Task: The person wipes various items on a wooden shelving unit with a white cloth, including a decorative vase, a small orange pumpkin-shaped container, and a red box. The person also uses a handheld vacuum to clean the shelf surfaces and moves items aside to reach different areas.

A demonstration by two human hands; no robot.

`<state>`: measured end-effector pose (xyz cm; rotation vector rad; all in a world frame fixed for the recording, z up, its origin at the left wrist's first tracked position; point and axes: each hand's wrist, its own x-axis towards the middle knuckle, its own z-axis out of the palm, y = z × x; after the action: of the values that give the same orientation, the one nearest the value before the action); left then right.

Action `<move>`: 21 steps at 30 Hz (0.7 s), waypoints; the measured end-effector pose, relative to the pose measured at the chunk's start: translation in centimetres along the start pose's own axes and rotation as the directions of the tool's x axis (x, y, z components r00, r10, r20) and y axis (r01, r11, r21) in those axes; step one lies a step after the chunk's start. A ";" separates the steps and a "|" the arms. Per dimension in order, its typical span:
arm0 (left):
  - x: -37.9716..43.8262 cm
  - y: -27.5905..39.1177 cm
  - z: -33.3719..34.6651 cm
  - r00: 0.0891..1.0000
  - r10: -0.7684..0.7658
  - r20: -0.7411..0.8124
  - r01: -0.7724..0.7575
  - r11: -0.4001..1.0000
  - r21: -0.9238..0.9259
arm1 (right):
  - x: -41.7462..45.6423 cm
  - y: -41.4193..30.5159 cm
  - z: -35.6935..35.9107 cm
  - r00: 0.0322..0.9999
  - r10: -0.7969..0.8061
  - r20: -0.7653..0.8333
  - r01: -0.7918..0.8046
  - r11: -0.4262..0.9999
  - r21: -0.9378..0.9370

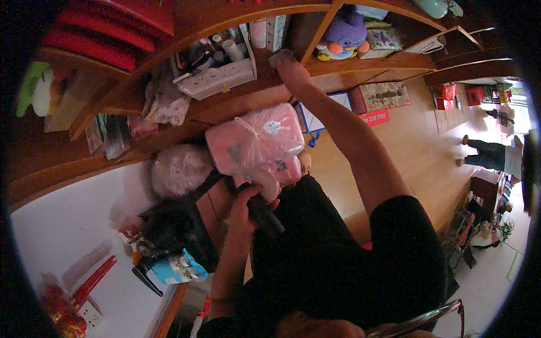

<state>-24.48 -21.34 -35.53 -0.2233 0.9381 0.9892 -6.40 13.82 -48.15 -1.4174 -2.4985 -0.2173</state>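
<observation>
My left hand (241,211) is closed around a dark cylindrical object (266,215). A pale rounded piece (267,183) sits at its upper end; blur hides whether the two are joined. Reaching out to the shelf, my right hand (291,69) presses a crumpled greyish cloth (281,57) onto the wooden shelf board (267,74). Beside that hand stands a white box (219,82) with a small knob, filled with bottles and tubes. Below the shelf, pink packs in clear plastic wrap (258,135) are stacked close to my left hand.
A purple plush toy (346,34) sits in the compartment right of my right hand. A clear plastic bag (181,171) and a blue-and-white pack (177,268) lie to the left. Clipboard (325,112) and picture board (385,96) are near my right arm. Another person (490,154) stands far right.
</observation>
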 end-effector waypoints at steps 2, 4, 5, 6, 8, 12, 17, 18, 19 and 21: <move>-0.3 0.2 0.1 1.000 -0.006 0.028 0.006 1.000 -0.006 | -0.2 -0.1 0.6 0.997 0.032 0.070 -0.027 0.998 -0.059; -0.7 0.1 -0.4 0.999 0.006 0.045 -0.005 1.000 -0.025 | 0.7 -1.7 -1.9 0.921 0.185 0.342 -0.259 0.948 0.184; -0.9 0.2 -0.3 0.999 0.005 0.032 -0.004 1.000 -0.026 | -0.4 -1.7 -1.8 0.959 0.118 0.259 -0.173 0.964 0.200; -1.3 0.2 -0.1 1.000 0.005 0.022 -0.005 1.000 -0.029 | -2.0 -1.0 -1.6 0.984 0.047 0.172 -0.082 0.975 0.206; -1.6 0.0 -0.8 1.000 0.003 0.000 -0.003 0.998 -0.068 | -3.9 -1.9 -2.2 0.990 -0.059 0.124 0.051 0.996 0.071; -1.1 -0.6 -2.9 1.000 0.023 -0.002 -0.023 0.993 -0.115 | -5.5 -6.2 -3.9 0.967 -0.095 0.236 0.169 0.933 -0.319; -1.3 -0.2 -4.3 0.997 0.067 -0.026 -0.069 0.992 -0.103 | -3.8 -15.4 -3.1 0.955 -0.088 0.285 0.126 0.985 -0.118; -1.5 0.0 -4.0 0.994 0.076 -0.079 -0.085 0.990 -0.111 | -3.3 -17.1 -2.8 0.953 -0.056 0.299 0.094 0.989 -0.117; -1.7 0.1 -3.5 0.988 0.085 -0.131 -0.100 0.988 -0.114 | -3.3 -17.8 -1.0 0.973 -0.094 0.209 0.107 0.993 -0.056; -2.0 0.5 -2.3 0.981 0.122 -0.149 -0.128 0.991 -0.033 | -3.8 -17.4 3.4 0.992 -0.117 0.047 0.110 0.984 0.143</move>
<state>-26.66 -23.58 -35.26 -0.2785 1.0759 1.1210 -19.97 2.70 -52.51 -1.2444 -2.5859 -0.0235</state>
